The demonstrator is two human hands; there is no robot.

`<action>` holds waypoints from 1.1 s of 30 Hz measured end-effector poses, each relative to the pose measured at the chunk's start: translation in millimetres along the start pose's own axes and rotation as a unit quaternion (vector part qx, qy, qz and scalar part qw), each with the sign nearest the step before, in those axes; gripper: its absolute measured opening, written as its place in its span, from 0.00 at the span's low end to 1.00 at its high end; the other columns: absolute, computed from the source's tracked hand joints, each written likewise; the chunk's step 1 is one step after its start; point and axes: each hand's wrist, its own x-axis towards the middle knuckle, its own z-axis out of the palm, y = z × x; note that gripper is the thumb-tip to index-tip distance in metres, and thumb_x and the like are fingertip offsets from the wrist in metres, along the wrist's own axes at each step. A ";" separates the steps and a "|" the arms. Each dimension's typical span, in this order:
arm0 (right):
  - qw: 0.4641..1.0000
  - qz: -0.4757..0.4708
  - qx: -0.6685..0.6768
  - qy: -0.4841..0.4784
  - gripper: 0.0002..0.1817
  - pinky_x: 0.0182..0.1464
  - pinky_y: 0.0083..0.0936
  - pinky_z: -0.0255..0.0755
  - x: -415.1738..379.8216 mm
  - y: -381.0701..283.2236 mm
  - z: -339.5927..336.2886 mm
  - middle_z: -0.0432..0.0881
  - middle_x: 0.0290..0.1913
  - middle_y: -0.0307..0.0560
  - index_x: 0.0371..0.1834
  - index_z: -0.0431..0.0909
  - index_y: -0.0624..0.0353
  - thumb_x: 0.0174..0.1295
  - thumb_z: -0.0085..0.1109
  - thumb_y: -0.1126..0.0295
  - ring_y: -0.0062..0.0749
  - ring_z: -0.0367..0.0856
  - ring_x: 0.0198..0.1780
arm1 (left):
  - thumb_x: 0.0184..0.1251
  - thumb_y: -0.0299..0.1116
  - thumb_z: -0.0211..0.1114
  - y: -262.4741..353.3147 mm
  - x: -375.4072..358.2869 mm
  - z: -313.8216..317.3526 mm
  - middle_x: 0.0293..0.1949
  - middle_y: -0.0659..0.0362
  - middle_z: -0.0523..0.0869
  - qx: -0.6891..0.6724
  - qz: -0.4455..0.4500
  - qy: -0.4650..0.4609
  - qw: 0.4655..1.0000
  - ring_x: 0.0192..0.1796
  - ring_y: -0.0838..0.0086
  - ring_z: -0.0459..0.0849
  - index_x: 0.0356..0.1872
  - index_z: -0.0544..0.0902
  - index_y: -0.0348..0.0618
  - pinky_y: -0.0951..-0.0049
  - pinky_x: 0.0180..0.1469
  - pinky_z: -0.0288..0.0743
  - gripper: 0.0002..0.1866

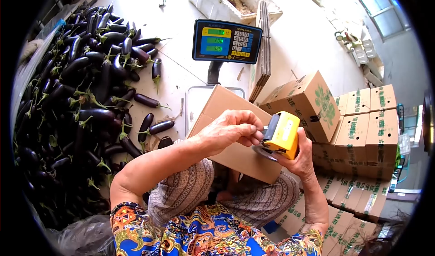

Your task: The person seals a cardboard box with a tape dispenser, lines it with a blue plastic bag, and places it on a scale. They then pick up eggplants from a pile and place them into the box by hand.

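Note:
A yellow tape dispenser [286,130] with a dark roller is gripped in my right hand [300,160], tilted above a cardboard box. My left hand [233,128] is closed in a pinch at the dispenser's front edge. What lies between those fingertips is too small to make out. Beneath both hands the closed brown cardboard box [231,158] rests across my lap, partly covering the metal platform [195,101] of a weighing scale. The scale's display [226,41] stands on a post behind the box, its green number windows lit.
A large heap of eggplants [90,88] spreads along the left. Flattened cardboard sheets [263,52] stand upright beside the display, near a white foam box [226,4]. At the right are a printed carton [303,99], stacked cartons [362,140] and more cartons [335,219] lower down.

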 end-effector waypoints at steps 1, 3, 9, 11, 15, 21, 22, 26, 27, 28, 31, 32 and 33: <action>1.000 -0.005 -0.010 0.001 0.35 0.46 0.33 0.83 -0.3 1.9 -0.6 0.87 0.42 0.55 0.54 0.70 0.61 0.48 0.80 0.60 0.44 0.90 0.43 | 0.77 0.40 0.59 1.3 -1.5 1.3 0.38 0.62 0.86 -0.008 -0.005 0.009 1.000 0.41 0.81 0.85 0.47 0.82 0.39 0.79 0.46 0.81 0.13; 1.000 -0.004 -0.006 0.005 0.34 0.45 0.33 0.83 -0.6 -0.1 -0.1 0.87 0.42 0.55 0.54 0.69 0.61 0.48 0.79 0.60 0.44 0.90 0.43 | 0.77 0.41 0.60 5.6 -2.7 4.4 0.40 0.61 0.87 -0.030 -0.028 0.029 0.999 0.41 0.81 0.86 0.47 0.82 0.41 0.79 0.46 0.81 0.14; 1.000 -0.003 0.012 0.004 0.33 0.44 0.32 0.82 -2.2 0.3 0.3 0.87 0.41 0.53 0.52 0.69 0.61 0.48 0.79 0.61 0.44 0.90 0.42 | 0.73 0.42 0.64 11.5 10.4 6.6 0.36 0.66 0.85 -0.006 -0.039 -0.064 0.997 0.38 0.86 0.82 0.46 0.83 0.41 0.82 0.44 0.79 0.14; 1.000 0.000 0.014 0.008 0.32 0.44 0.31 0.82 -1.7 -1.0 2.4 0.87 0.41 0.53 0.50 0.69 0.61 0.47 0.79 0.62 0.44 0.90 0.42 | 0.71 0.39 0.65 4.2 16.8 7.3 0.34 0.66 0.85 0.013 -0.026 -0.084 0.996 0.37 0.86 0.82 0.45 0.84 0.41 0.83 0.42 0.77 0.12; 0.998 0.022 0.050 0.003 0.33 0.46 0.30 0.82 -4.9 8.0 1.9 0.87 0.43 0.52 0.52 0.69 0.61 0.46 0.79 0.64 0.41 0.90 0.42 | 0.70 0.36 0.64 2.2 26.7 0.4 0.35 0.65 0.86 0.000 -0.023 -0.117 0.993 0.35 0.85 0.83 0.44 0.83 0.40 0.82 0.43 0.78 0.10; 0.999 0.039 0.024 0.000 0.35 0.48 0.29 0.82 -6.9 4.9 -3.2 0.87 0.44 0.50 0.56 0.71 0.62 0.46 0.79 0.66 0.38 0.90 0.44 | 0.66 0.35 0.67 4.1 18.2 -1.7 0.37 0.62 0.85 -0.006 -0.048 -0.088 0.995 0.39 0.81 0.83 0.49 0.80 0.39 0.77 0.48 0.79 0.15; 0.999 0.041 0.023 -0.006 0.35 0.48 0.29 0.82 -8.1 5.6 -2.4 0.87 0.44 0.50 0.56 0.71 0.62 0.46 0.79 0.66 0.38 0.90 0.44 | 0.65 0.34 0.68 5.9 15.8 1.1 0.38 0.62 0.85 0.019 -0.034 -0.089 0.995 0.39 0.81 0.83 0.50 0.79 0.38 0.77 0.48 0.79 0.16; 0.998 0.065 0.023 0.002 0.41 0.50 0.29 0.81 -9.0 6.2 -1.0 0.87 0.45 0.47 0.61 0.70 0.62 0.41 0.81 0.66 0.34 0.88 0.44 | 0.56 0.31 0.76 7.1 16.2 9.3 0.32 0.60 0.79 0.266 0.114 -0.088 0.953 0.35 0.76 0.80 0.55 0.73 0.37 0.72 0.41 0.79 0.27; 0.998 0.054 0.012 0.004 0.40 0.49 0.30 0.81 -7.8 6.0 -0.4 0.87 0.45 0.49 0.60 0.69 0.62 0.44 0.80 0.64 0.36 0.89 0.44 | 0.56 0.32 0.76 5.2 17.8 13.7 0.33 0.56 0.80 0.293 0.113 -0.061 0.947 0.37 0.70 0.82 0.53 0.73 0.37 0.68 0.41 0.79 0.27; 0.999 0.043 0.001 0.005 0.38 0.47 0.30 0.82 -7.3 5.7 0.2 0.87 0.44 0.50 0.59 0.69 0.62 0.47 0.80 0.63 0.38 0.90 0.44 | 0.56 0.33 0.75 2.3 21.0 19.7 0.34 0.52 0.81 0.320 0.112 -0.034 0.940 0.38 0.65 0.83 0.52 0.72 0.37 0.64 0.42 0.79 0.26; 0.997 0.076 0.019 -0.002 0.39 0.48 0.30 0.82 -11.7 11.7 -1.1 0.87 0.45 0.50 0.60 0.69 0.62 0.47 0.81 0.62 0.38 0.89 0.44 | 0.52 0.29 0.75 -14.5 27.8 24.8 0.33 0.52 0.79 0.358 0.230 0.011 0.905 0.35 0.65 0.82 0.54 0.72 0.37 0.66 0.39 0.78 0.29; 0.997 0.076 0.021 0.005 0.39 0.48 0.31 0.82 -12.3 10.8 -0.4 0.87 0.45 0.49 0.60 0.69 0.62 0.47 0.81 0.62 0.37 0.89 0.44 | 0.50 0.26 0.75 -19.8 29.4 24.1 0.32 0.54 0.78 0.362 0.289 0.019 0.886 0.32 0.67 0.81 0.56 0.72 0.37 0.68 0.37 0.78 0.30; 0.997 0.077 0.023 0.012 0.39 0.49 0.31 0.82 -13.2 9.7 0.9 0.87 0.45 0.49 0.60 0.69 0.62 0.46 0.81 0.63 0.37 0.89 0.45 | 0.50 0.27 0.75 -18.9 26.8 23.9 0.35 0.52 0.81 0.345 0.272 0.012 0.898 0.34 0.64 0.83 0.56 0.72 0.38 0.66 0.37 0.79 0.30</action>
